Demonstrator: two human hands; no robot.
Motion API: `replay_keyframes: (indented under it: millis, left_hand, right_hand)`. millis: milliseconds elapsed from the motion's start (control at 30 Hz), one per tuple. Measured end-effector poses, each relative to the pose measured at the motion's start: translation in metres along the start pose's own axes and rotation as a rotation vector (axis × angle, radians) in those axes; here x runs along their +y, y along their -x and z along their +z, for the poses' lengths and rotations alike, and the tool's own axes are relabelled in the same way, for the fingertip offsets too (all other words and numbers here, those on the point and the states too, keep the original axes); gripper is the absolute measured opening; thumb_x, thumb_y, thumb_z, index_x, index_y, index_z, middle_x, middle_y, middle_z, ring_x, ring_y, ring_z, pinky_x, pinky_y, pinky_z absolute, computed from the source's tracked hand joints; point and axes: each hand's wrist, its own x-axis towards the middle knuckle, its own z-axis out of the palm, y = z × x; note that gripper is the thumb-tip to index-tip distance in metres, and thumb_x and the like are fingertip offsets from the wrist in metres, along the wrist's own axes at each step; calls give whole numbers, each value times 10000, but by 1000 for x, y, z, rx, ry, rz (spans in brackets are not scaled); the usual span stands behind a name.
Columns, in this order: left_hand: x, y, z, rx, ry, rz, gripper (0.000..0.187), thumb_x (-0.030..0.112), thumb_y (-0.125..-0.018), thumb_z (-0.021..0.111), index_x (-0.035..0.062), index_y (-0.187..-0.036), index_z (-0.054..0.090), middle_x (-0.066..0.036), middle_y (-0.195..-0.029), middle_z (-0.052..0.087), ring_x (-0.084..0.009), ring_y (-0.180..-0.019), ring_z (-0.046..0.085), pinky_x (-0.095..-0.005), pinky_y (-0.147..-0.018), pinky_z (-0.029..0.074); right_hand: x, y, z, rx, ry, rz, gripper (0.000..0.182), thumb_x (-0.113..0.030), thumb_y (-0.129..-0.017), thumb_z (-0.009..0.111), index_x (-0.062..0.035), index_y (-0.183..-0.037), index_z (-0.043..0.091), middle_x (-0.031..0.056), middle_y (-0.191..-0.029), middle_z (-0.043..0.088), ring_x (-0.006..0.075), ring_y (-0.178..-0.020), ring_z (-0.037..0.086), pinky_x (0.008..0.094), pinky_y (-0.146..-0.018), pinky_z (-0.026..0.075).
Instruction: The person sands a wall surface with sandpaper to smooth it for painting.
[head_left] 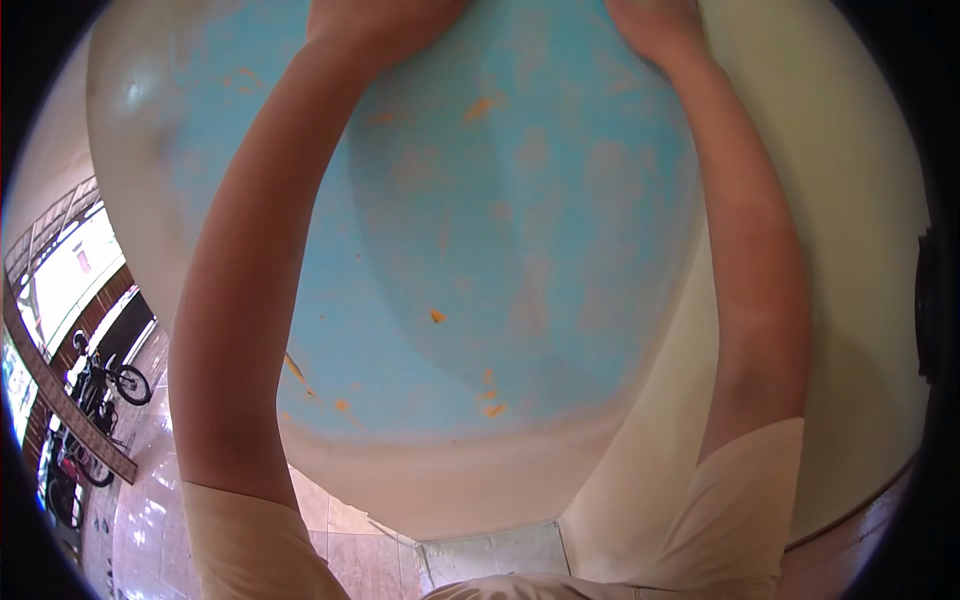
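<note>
Both of my arms reach up and forward along a wall with a large worn blue patch. The patch shows paler blotches and small orange flecks, and a cream border runs around it. My left hand is at the upper edge of the view, close to the blue surface. On the other side, my right hand is near the patch's upper right. The frame cuts off the fingers of both hands, so I cannot see whether they hold anything or touch the wall.
A plain pale wall adjoins on the right. Motorcycles stand at the far left beside an opening, on a tiled floor. Low in front of my body is a greyish slab. A dark object sits at the right edge.
</note>
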Motion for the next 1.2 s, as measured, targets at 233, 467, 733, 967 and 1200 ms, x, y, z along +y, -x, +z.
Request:
replay_keyframes:
  millis: [233, 467, 733, 967, 1200]
  left_hand:
    - [61, 13, 6, 51, 68, 150, 748, 480, -1006, 371, 18, -1561, 174, -134, -1634, 187, -294, -1516, 139, -439, -1242, 108]
    - [77, 35, -2, 14, 121, 195, 744, 501, -1008, 358, 50, -1569, 171, -82, -1648, 159, -259, -1521, 119, -432, -1245, 103]
    - [103, 81, -23, -129, 225, 176, 769, 493, -986, 409, 74, -1576, 150, -68, -1652, 152, -275, -1522, 115, -471, -1238, 103]
    - [123, 246, -47, -195, 387, 48, 600, 339, -911, 602, 202, -1477, 460, -32, -1578, 370, -305, -1442, 351, -588, -1113, 309]
    - [121, 371, -53, -266, 356, 7, 559, 299, -893, 639, 203, -1431, 521, -28, -1536, 435, -308, -1409, 397, -604, -1102, 302]
  right_hand:
    - [18, 39, 4, 77, -13, 72, 604, -385, -1020, 413, -165, -1563, 269, 89, -1640, 193, 270, -1512, 164, 490, -1223, 126]
    - [27, 176, 25, 202, -72, 28, 592, -491, -965, 463, -177, -1466, 461, 120, -1536, 410, 376, -1415, 355, 591, -1151, 232]
    - [-21, 467, 17, -106, -122, 90, 626, -483, -993, 376, -30, -1409, 494, 255, -1538, 346, 497, -1442, 234, 703, -1114, 151]
    - [-17, 387, 4, -247, -170, 141, 679, -465, -964, 454, -48, -1494, 374, 245, -1587, 250, 520, -1454, 168, 713, -1120, 109]
    - [-59, 202, 12, 58, -232, 57, 664, -432, -937, 499, -100, -1500, 385, 189, -1581, 305, 406, -1471, 235, 667, -1141, 152]
